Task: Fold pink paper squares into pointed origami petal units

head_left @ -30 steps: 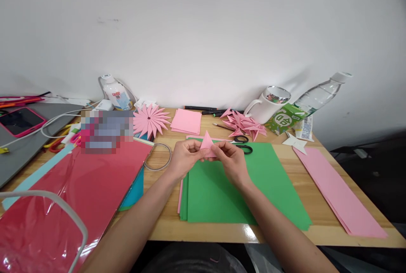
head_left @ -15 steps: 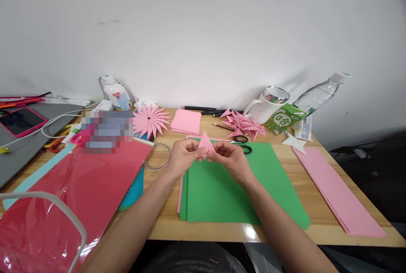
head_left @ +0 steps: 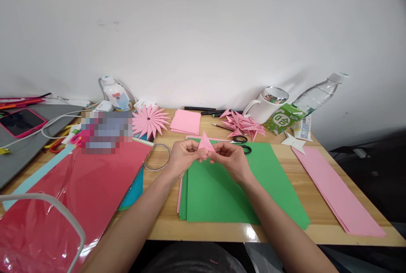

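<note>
matt pink paper triangle (head_left: 205,142), glossy wooden table (head_left: 228,233), matt green paper (head_left: 234,192)

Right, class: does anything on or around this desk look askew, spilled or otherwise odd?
Nothing looks spilled. The clear bottle at the right leans, though the camera may exaggerate that. The green sheets have edges out of line. Faint smudges mark the pale wall at upper left.
</note>
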Available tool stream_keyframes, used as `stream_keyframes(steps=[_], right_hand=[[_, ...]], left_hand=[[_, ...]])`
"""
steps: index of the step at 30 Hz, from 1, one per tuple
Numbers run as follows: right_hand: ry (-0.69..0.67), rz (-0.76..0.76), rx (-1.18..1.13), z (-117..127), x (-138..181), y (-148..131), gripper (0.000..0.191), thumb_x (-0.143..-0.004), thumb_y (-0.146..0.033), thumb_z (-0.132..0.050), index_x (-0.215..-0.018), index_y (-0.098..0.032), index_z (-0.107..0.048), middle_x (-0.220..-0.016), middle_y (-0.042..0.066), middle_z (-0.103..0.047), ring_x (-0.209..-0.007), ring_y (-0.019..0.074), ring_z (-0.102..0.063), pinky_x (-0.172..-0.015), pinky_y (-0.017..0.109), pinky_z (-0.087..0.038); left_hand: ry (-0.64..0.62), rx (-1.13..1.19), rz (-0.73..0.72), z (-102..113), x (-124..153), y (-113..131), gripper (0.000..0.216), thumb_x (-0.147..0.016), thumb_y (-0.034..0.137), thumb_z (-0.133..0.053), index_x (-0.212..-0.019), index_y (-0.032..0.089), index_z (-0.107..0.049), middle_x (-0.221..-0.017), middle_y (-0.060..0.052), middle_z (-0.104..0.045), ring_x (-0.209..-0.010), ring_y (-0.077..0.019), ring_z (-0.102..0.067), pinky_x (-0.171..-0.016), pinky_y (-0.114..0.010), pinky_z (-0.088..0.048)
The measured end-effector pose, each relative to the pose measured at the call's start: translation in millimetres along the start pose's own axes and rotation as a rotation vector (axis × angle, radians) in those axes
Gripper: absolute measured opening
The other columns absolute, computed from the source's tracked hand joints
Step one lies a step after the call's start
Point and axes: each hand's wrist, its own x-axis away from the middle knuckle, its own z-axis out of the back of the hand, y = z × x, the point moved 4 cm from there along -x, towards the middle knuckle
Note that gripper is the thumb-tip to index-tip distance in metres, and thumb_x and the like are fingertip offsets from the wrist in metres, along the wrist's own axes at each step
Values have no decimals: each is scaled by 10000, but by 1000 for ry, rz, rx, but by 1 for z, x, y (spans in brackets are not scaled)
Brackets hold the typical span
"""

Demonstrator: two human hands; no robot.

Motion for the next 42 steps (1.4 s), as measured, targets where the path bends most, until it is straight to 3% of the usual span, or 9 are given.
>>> stream_keyframes(steps=[16,22,27,33,39,42], right_hand=[[-6,19,51,-1,1,-4,321,-548,-392,-789,-695,-152,-634,-619,-4,-625,-535,106,-539,-519,249,-486],[8,-1,42,3,-1,-2,302,-561,-354,-788,-704,-145,-622,-628,-6,-621,-529,94,-526,-511,231,-454],[23,3,18,5,-1,-2,281,-597,-350,-764,-721,-146,-615,-620,-11,-614,-524,88,-527,-508,224,-441],[10,-21,2,7,-1,0,274,-592,-345,-769,-719,-146,-629,-636,-6,-627,-528,90,-539,-516,229,-452],[11,-35,-21,9,-1,0,272,-567,-314,-790,-728,-150,-644,-650,-6,-640,-533,81,-534,-498,213,-454],[14,-30,-17,10,-2,-1,290,-548,-311,-800,-732,-150,-643,-646,-1,-649,-526,85,-540,-489,216,-461]], left_hand=[[9,-18,10,0,0,-2,286,-553,346,-775,-620,106,-635,-554,-14,-631,-478,-85,-525,-474,-204,-406],[-39,-59,33,1,-4,-10,334,-635,418,-721,-692,103,-626,-582,-18,-634,-495,-105,-580,-457,-198,-441],[-162,-48,155,-4,-2,-12,440,-693,529,-635,-691,91,-599,-673,-103,-686,-499,-161,-634,-433,-245,-488],[-178,-3,198,-8,2,-8,408,-559,413,-781,-697,74,-601,-684,-114,-697,-608,-197,-675,-586,-310,-562],[-165,-23,199,-9,3,-8,389,-613,435,-743,-678,91,-575,-585,-59,-660,-499,-179,-651,-482,-276,-544],[-180,-36,182,-11,3,-9,381,-629,429,-734,-696,89,-576,-611,-69,-667,-524,-182,-659,-513,-286,-554]])
